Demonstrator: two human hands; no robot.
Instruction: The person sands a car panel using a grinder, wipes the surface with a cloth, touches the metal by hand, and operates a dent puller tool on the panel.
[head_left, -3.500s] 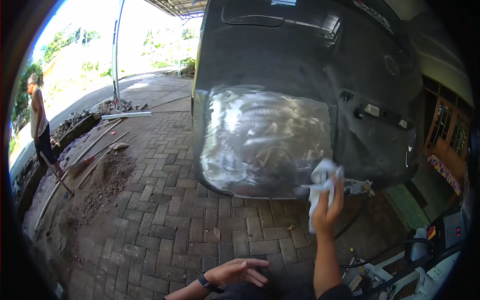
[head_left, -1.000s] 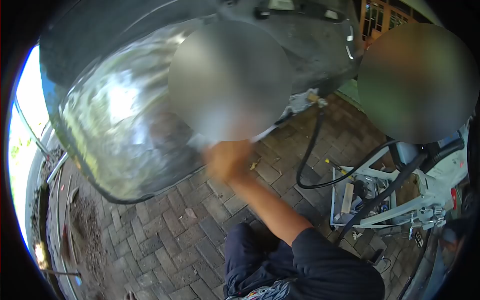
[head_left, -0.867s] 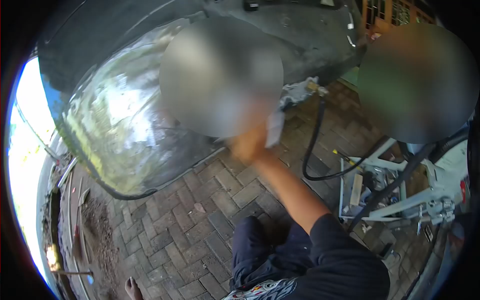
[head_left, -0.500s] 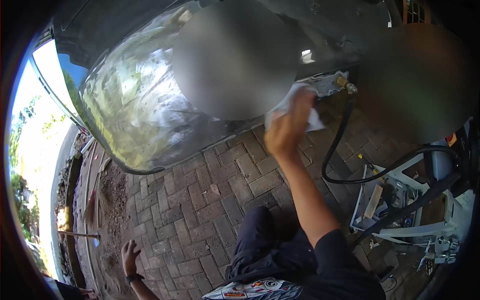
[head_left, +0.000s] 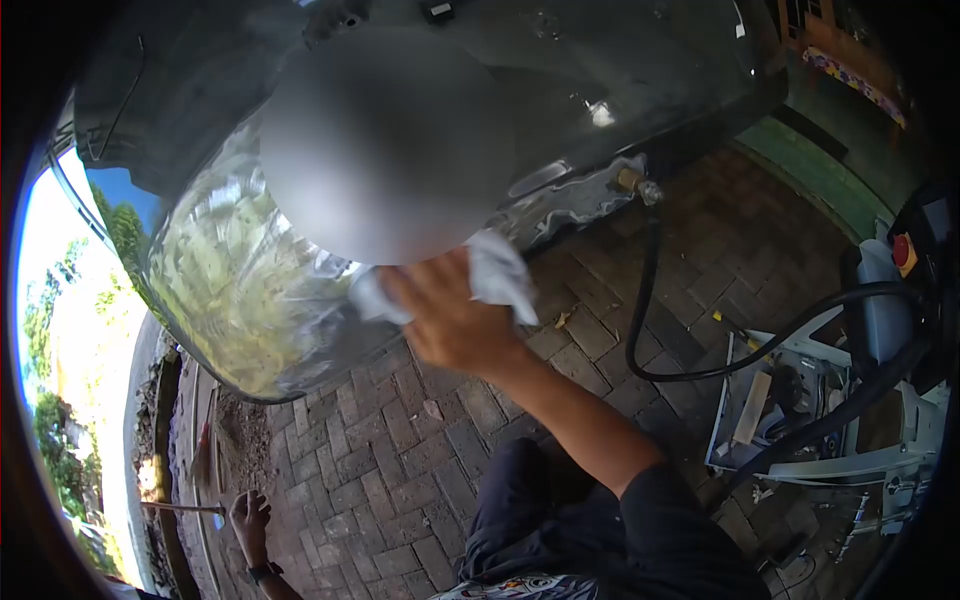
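Observation:
My right hand (head_left: pixel 455 315) presses a crumpled white cloth (head_left: pixel 503 272) against the lower part of a dark car body panel (head_left: pixel 390 335). Cloth shows on both sides of the fingers. Left of that hand, the panel has a scuffed, shiny patch (head_left: pixel 225 270) with swirl marks. A round blur covers the panel just above the cloth. My left hand (head_left: pixel 250 520), with a dark band on the wrist, hangs at the lower left over the ground. It holds nothing, and its fingers are loosely bent and apart.
A black hose (head_left: pixel 640 310) with a brass-coloured end fitting (head_left: pixel 630 180) loops beside the panel's right end. At the right stands a white cart (head_left: pixel 860 462) with tools in its tray. Brick paving (head_left: pixel 390 470) lies below; a long-handled tool (head_left: pixel 185 508) lies at far left.
My right hand has moved left along the panel with the white cloth. The view has shifted, showing more of the panel's upper right. My left hand stays low and empty.

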